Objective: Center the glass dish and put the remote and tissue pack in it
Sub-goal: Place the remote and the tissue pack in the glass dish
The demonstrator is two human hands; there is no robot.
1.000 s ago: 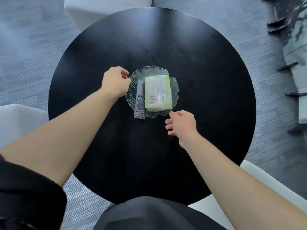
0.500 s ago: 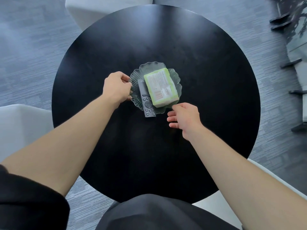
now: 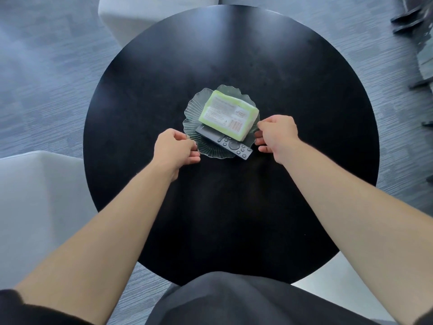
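A ribbed, scalloped glass dish (image 3: 195, 113) rests near the middle of the round black table (image 3: 304, 102). Inside it lies a green tissue pack (image 3: 228, 114), partly on top of a dark remote (image 3: 230, 145) whose button end sticks out over the dish's near right rim. My left hand (image 3: 174, 148) pinches the dish's near left rim. At the right rim, my right hand (image 3: 277, 134) has its fingers closed on the edge. Both forearms reach in from below.
Pale upholstered seats stand at the far side (image 3: 150, 15), at the left (image 3: 35, 195) and at the near right (image 3: 339, 289) of the table. Grey carpet (image 3: 46, 78) surrounds it. Dark furniture legs (image 3: 407, 19) show at the right edge. My dark-clothed lap (image 3: 246, 301) is below.
The dish has turned anticlockwise with its contents, so the remote now lies across the near side. My left hand moved down along the rim and my right hand moved up to the right rim.
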